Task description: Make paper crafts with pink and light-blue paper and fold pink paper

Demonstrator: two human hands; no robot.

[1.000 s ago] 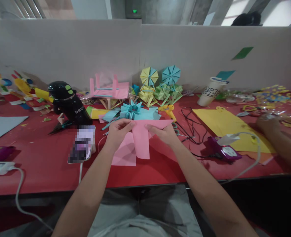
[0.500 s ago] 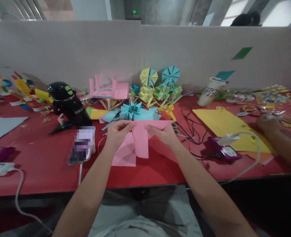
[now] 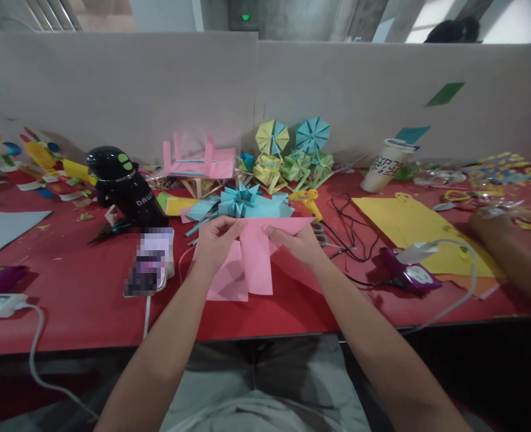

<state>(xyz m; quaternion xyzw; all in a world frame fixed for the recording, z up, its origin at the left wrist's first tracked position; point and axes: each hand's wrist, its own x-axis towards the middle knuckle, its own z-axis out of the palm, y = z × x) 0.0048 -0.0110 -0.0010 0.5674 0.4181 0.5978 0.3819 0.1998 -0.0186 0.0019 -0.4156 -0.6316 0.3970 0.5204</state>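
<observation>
Presently, the left hand (image 3: 218, 241) and the right hand (image 3: 296, 241) pinch the pink paper (image 3: 258, 264) near its upper edge, before the glue gun (image 3: 308, 200); the table edge (image 3: 269, 335) runs well apart from this gun.

Workshop, paper-craft type. Landmark: yellow pistol-shaped glue gun (image 3: 309, 200), black-corded. Beneath it: long red-covered worktable (image 3: 76, 321). Left of it: spiky blue folded-paper flower (image 3: 239, 201); pink paper construction with upright strips (image 3: 222, 163). Behind it: round blue pleated-paper wheel (image 3: 312, 135). In front of it: bent pink paper sheet (image 3: 257, 258), hand-held. Right of it: large flat yellow sheet (image 3: 398, 225); purple boxy power socket (image 3: 390, 264). Far behind it: pale grey partition panel (image 3: 157, 90); grey concrete wall (image 3: 292, 21); small lit green sign (image 3: 246, 17).
</observation>
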